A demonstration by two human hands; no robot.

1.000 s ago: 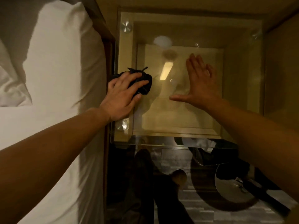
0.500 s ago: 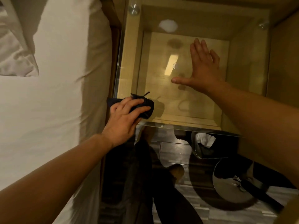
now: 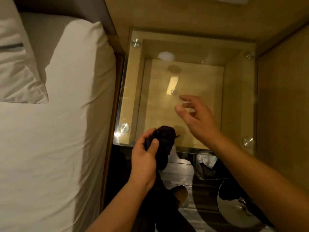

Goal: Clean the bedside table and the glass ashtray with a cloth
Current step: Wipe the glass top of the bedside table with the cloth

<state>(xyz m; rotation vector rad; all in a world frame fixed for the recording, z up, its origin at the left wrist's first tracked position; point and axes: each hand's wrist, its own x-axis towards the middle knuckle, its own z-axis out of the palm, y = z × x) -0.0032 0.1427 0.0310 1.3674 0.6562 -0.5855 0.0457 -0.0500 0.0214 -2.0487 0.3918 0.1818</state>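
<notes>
The bedside table (image 3: 240, 91) is a wooden box with a clear glass top held by metal studs at the corners. My left hand (image 3: 144, 159) grips a dark cloth (image 3: 164, 141) at the table's near edge, lifted off the glass. Above the middle of the glass hovers my right hand (image 3: 196, 117), its fingers loosely spread and holding nothing. On the floor just in front of the table sits a clear glass dish (image 3: 206, 166) with crumpled paper in it; it looks like the ashtray, though I cannot be sure.
A bed with a white sheet (image 3: 55, 131) and pillows (image 3: 18, 64) runs along the table's left side. Wooden walls close in the table at the back and right. A round shiny object (image 3: 237, 210) lies on the dark patterned floor below.
My left hand drew the cloth from the table's left side toward the near edge and lifted it. My right hand rose off the glass and its fingers loosened.
</notes>
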